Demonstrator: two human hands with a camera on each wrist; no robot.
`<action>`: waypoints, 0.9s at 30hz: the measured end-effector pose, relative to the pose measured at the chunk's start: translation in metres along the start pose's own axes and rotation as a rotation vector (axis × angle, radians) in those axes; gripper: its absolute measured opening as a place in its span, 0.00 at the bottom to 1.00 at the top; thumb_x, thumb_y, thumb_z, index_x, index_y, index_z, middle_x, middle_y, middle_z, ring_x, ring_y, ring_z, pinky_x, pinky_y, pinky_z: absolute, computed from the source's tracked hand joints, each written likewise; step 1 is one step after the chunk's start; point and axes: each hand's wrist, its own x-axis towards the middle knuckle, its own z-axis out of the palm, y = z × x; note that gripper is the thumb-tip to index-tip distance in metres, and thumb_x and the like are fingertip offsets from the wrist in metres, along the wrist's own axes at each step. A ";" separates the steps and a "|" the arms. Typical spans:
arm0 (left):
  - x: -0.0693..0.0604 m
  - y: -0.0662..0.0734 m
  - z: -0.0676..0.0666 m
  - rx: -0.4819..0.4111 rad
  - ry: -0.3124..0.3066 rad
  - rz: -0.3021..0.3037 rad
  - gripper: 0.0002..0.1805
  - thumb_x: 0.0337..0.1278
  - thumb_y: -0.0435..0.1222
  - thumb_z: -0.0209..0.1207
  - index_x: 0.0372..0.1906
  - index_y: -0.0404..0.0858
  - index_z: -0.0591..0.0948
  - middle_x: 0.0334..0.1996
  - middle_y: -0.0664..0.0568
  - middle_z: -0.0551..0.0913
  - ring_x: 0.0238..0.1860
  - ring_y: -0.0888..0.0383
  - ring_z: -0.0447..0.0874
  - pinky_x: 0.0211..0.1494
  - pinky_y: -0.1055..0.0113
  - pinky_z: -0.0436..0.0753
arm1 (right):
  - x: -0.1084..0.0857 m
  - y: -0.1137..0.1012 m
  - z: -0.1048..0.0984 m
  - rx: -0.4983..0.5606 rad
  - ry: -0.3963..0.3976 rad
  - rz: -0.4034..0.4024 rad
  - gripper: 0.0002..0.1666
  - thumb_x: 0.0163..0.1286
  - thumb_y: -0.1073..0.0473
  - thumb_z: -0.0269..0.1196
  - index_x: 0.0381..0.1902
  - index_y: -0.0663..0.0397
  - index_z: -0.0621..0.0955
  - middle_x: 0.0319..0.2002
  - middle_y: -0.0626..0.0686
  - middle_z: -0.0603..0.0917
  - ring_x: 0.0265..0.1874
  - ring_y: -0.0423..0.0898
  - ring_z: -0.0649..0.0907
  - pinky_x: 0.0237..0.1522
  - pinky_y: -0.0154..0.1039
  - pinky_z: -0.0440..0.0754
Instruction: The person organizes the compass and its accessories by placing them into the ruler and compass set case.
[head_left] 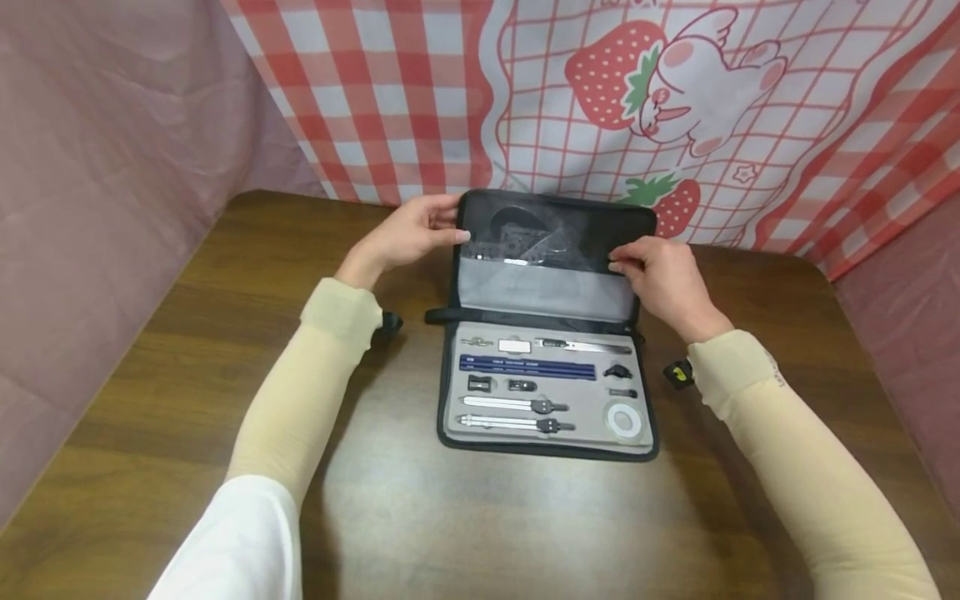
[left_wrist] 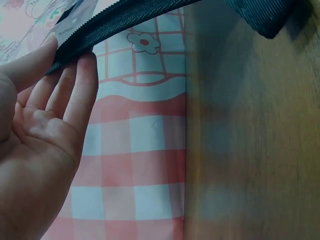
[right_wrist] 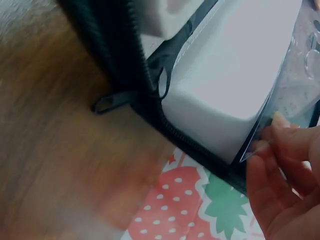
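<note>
A black zippered drawing-instrument case (head_left: 547, 454) lies unfolded on the table, its lid (head_left: 547, 292) tilted up against the cloth. My left hand (head_left: 412, 233) holds the lid's left edge between thumb and fingers; the left wrist view shows the zip edge (left_wrist: 115, 25) there. At the lid's right side, my right hand (head_left: 663, 279) pinches the edge of a clear plastic sheet (right_wrist: 287, 95); I cannot tell whether it is the pocket or a drawing template. Clear drawing templates (head_left: 525, 242) lie at the dark upper part of the lid.
In the grey tray sit two compasses (head_left: 510, 404), blue pencils (head_left: 525, 367), a white eraser (head_left: 514, 346), a sharpener (head_left: 480, 383), a knife (head_left: 585, 346) and a white ring (head_left: 623, 420). A strawberry-print cloth (head_left: 420, 100) hangs behind the wooden table (head_left: 487, 533).
</note>
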 end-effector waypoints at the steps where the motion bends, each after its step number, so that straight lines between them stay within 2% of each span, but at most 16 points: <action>1: 0.000 0.001 0.000 0.006 0.006 0.005 0.29 0.66 0.28 0.61 0.71 0.35 0.70 0.56 0.44 0.82 0.54 0.53 0.83 0.56 0.60 0.80 | 0.000 0.000 0.000 0.005 -0.001 -0.011 0.08 0.65 0.67 0.68 0.42 0.65 0.87 0.38 0.61 0.86 0.37 0.56 0.84 0.41 0.55 0.81; 6: -0.003 0.002 -0.002 0.004 0.008 0.015 0.30 0.65 0.26 0.61 0.71 0.35 0.70 0.56 0.43 0.83 0.54 0.53 0.83 0.55 0.60 0.80 | 0.002 0.002 -0.005 0.021 -0.026 -0.061 0.08 0.65 0.70 0.67 0.42 0.64 0.87 0.37 0.59 0.86 0.36 0.54 0.83 0.40 0.53 0.81; 14: -0.002 -0.001 0.000 -0.019 -0.026 0.031 0.31 0.65 0.24 0.58 0.72 0.35 0.68 0.60 0.43 0.80 0.56 0.53 0.82 0.57 0.60 0.79 | 0.003 -0.003 -0.014 -0.111 -0.023 -0.054 0.13 0.66 0.73 0.64 0.48 0.67 0.84 0.39 0.61 0.81 0.39 0.58 0.80 0.45 0.56 0.80; 19: -0.001 -0.001 0.001 0.002 -0.027 0.030 0.31 0.66 0.24 0.58 0.72 0.34 0.68 0.60 0.43 0.79 0.57 0.53 0.82 0.57 0.60 0.79 | 0.004 -0.002 -0.028 -0.135 -0.047 -0.071 0.18 0.65 0.76 0.62 0.52 0.68 0.83 0.41 0.62 0.80 0.42 0.58 0.79 0.46 0.56 0.79; 24: -0.001 -0.001 -0.001 0.002 -0.015 0.025 0.29 0.66 0.24 0.57 0.72 0.33 0.68 0.59 0.42 0.80 0.56 0.53 0.82 0.57 0.61 0.79 | 0.006 -0.003 -0.033 -0.115 -0.129 -0.092 0.21 0.64 0.78 0.61 0.55 0.69 0.82 0.44 0.61 0.80 0.43 0.56 0.80 0.39 0.52 0.80; 27: -0.001 0.000 0.000 -0.010 -0.022 0.026 0.28 0.66 0.24 0.58 0.70 0.33 0.70 0.58 0.42 0.81 0.55 0.52 0.83 0.57 0.60 0.79 | 0.007 -0.005 -0.037 -0.122 -0.156 -0.108 0.23 0.63 0.79 0.61 0.57 0.69 0.81 0.45 0.62 0.80 0.44 0.57 0.79 0.40 0.52 0.81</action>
